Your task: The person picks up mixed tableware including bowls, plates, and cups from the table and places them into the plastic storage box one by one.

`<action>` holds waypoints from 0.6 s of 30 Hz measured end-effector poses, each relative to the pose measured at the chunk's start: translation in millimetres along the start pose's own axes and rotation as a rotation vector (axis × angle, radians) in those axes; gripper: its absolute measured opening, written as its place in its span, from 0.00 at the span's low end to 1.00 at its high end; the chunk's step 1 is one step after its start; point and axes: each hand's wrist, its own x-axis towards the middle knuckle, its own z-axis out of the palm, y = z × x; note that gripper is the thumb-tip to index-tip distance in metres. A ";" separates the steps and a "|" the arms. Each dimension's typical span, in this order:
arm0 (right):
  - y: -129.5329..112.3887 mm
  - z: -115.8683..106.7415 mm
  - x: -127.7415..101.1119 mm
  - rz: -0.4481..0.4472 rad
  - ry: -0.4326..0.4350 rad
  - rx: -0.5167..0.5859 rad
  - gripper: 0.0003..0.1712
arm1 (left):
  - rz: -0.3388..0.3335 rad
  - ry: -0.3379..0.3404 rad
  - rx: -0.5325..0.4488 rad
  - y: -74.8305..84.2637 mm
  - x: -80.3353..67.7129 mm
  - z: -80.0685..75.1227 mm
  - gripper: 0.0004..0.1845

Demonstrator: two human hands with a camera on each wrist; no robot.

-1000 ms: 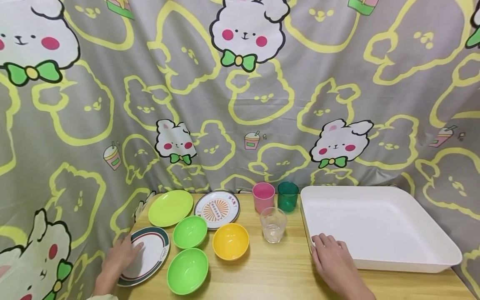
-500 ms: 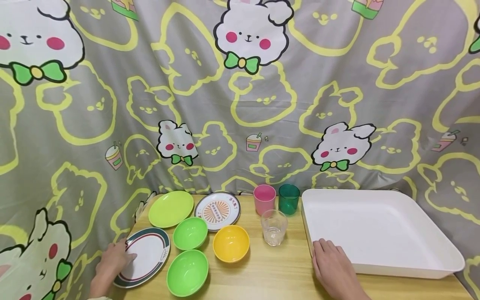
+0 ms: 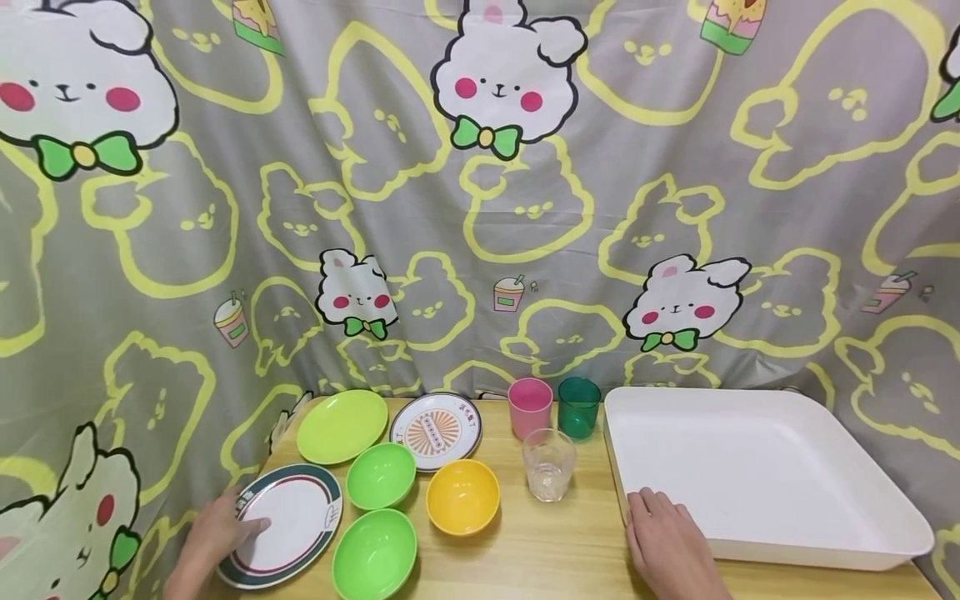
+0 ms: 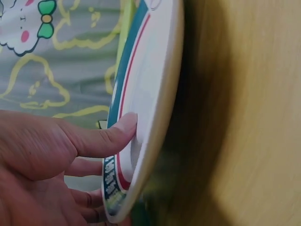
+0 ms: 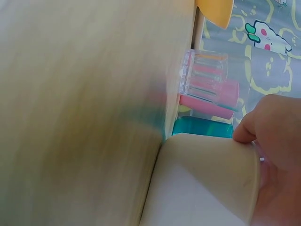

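Pinched at its nine o'clock by the left hand (image 3: 212, 533), the teal-rimmed plate (image 3: 296, 525) could tip if that hold slackens; the right hand (image 3: 667, 537) apparently grips the tray (image 3: 750, 467).

hands (image 3: 213, 533) (image 3: 667, 533): bare | left thumb (image 4: 101, 141): short nail, creased knuckle | left wrist (image 3: 187, 573): bare

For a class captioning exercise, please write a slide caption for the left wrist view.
A left hand grips a teal-banded white plate, thumb across its rim, a patterned curtain behind.
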 end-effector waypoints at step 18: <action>-0.3 0.8 -2.7 0.003 -0.024 -0.006 0.07 | 0.039 0.161 -0.077 4.6 -15.7 -13.3 0.25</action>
